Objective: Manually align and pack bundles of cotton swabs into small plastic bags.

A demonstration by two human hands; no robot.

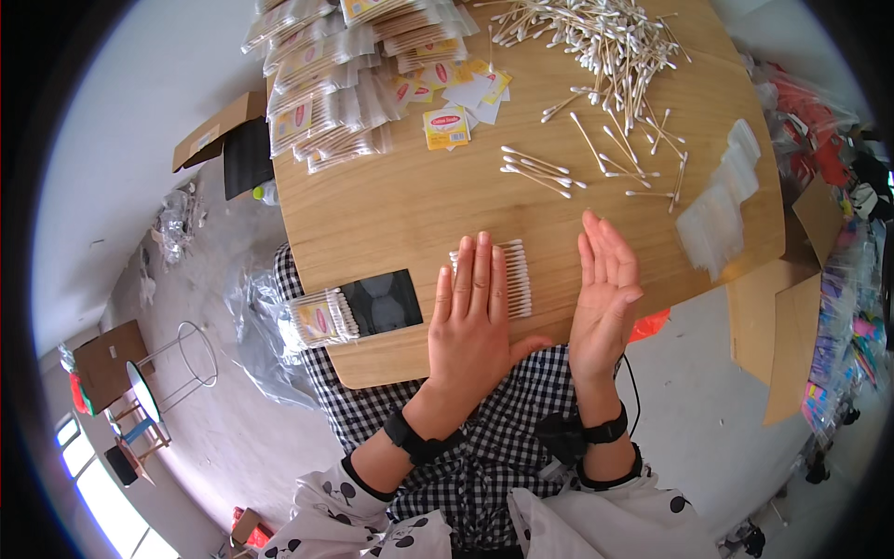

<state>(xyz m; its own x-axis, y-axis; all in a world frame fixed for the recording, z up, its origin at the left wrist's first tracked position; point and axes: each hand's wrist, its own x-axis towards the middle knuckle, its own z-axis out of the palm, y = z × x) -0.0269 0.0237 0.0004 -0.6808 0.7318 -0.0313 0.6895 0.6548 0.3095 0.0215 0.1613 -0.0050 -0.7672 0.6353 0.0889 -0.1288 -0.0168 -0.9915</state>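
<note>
My left hand [475, 335] lies flat, fingers stretched out, over a neat row of cotton swabs [517, 279] near the table's front edge. Part of the row is hidden beneath the fingers; the swab tips show on both sides. Just right of that row my right hand [603, 303] is held on edge, palm toward the left hand, with nothing in it. To the left, a bag of swabs with a yellow card [317, 319] rests beside a dark rectangular panel [384, 303]. A few loose swabs [538, 171] lie farther back, beyond my hands.
On the wooden table [391, 205] are stacked swab packs [326, 93] at the far left, yellow cards [447, 129] and a large swab heap [615, 47]. Clear plastic bags [712, 228] lie at the right edge. A cardboard box [778, 317] stands right of the table.
</note>
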